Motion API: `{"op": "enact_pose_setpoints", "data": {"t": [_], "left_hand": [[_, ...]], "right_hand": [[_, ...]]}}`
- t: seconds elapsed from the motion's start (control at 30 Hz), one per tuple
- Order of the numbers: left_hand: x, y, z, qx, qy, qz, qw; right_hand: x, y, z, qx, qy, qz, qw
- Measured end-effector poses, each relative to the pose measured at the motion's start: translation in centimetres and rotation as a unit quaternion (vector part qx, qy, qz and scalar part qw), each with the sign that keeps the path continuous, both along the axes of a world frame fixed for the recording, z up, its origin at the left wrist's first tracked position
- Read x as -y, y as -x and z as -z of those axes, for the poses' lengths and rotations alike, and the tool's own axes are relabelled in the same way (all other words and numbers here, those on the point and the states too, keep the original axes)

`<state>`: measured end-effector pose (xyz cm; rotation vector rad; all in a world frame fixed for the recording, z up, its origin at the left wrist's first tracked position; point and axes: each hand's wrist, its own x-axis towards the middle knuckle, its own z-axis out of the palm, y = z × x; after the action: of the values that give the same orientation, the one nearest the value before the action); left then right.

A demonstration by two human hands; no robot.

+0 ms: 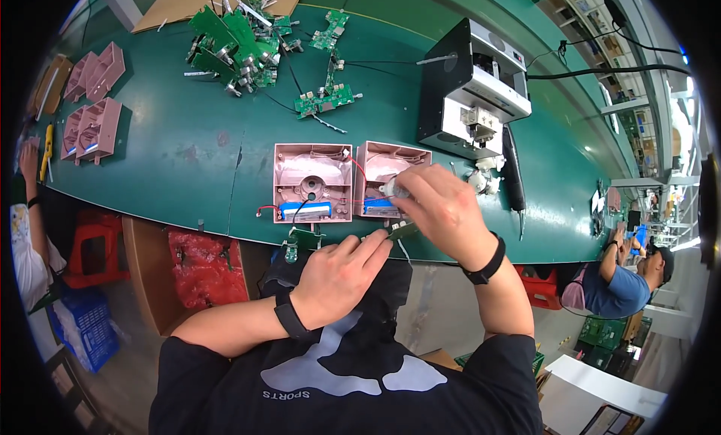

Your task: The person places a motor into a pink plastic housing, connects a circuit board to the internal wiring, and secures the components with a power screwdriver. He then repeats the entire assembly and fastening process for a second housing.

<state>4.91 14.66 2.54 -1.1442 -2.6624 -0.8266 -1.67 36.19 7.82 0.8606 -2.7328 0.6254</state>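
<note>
Two pink plastic housings stand side by side near the bench's front edge. The left housing (312, 161) holds a blue battery pack (306, 210), with a red lead hanging over its side. In the right housing (393, 151) lies another blue battery pack (381, 206). My right hand (443, 213) reaches over this housing, fingers pinched on a small whitish round part (390, 188). My left hand (330, 281) is at the bench edge, its closed fingertips on a green circuit board (404, 230), partly hidden. Another circuit board (303, 240) is beside it, below the left housing.
A heap of circuit boards (236, 48) lies at the back, with more boards (327, 101) in front. A black and silver machine (477, 89) stands right, beside a black-handled tool (514, 168). More pink housings (94, 131) sit far left. Co-workers sit at both sides.
</note>
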Motion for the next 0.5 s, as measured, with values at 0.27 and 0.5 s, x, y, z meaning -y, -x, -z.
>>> {"op": "enact_pose_setpoints", "data": {"t": [0.27,0.5], "left_hand": [[-0.2,-0.4,0.4,-0.008,-0.013,0.001,1.0],[1.1,-1.2,-1.8,0.074,-0.062,-0.013,0.995]], "right_hand": [[-0.7,-0.8,-0.1,-0.005,-0.04,-0.019,0.999],[-0.6,-0.8,-0.3,-0.013,-0.122,-0.078,0.989]]}}
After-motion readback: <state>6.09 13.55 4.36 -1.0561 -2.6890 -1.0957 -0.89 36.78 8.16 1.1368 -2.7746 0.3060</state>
